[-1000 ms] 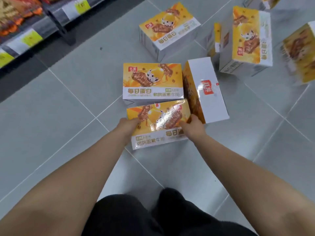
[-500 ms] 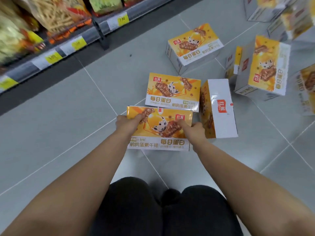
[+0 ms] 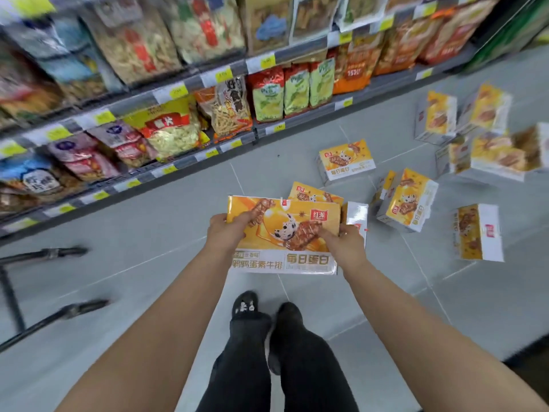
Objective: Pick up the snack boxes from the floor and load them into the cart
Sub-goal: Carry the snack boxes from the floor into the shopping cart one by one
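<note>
I have the snack box (image 3: 285, 230) held clear of the floor tiles (image 3: 148, 263) between both hands, printed face up, in the middle of my view. My left hand (image 3: 223, 231) grips its left edge, thumb curled over the top face, the other fingers hidden beneath. My right hand (image 3: 346, 243) grips the right edge the same way, thumb on the printed picture. Just beyond it at 12 o'clock lie an orange-faced box (image 3: 316, 196) and, beside that, a white-sided box (image 3: 356, 212). More scattered boxes (image 3: 410, 203) spread from 1 to 3 o'clock, the farthest blurred. At 9 o'clock a black tubular frame (image 3: 50, 252) enters from the edge. Snack shelves (image 3: 178, 135) run from 9 to 1 o'clock.
</note>
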